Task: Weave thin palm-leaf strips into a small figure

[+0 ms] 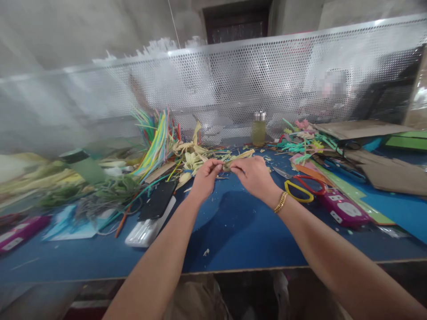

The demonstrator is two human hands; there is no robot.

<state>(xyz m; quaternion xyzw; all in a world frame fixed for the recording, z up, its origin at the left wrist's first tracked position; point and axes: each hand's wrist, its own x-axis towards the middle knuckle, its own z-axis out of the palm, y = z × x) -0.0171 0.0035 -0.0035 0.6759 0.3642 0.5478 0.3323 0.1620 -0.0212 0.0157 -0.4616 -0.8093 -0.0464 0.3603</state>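
Greenish material (226, 167) links left hand (206, 176) and right hand (255, 174)

A metal-capped bottle (259, 130) is being backed by a perforated panel (240, 80) and flanked in front by a black phone (158, 200) leftward and a purple-and-white device (345, 210) rightward.

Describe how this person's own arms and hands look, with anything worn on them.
The left hand is ungloved, and its wrist and forearm show no sleeve or band. The right hand is ungloved too; a gold-coloured bracelet with a linked look circles its wrist, and no sleeve shows on that forearm.
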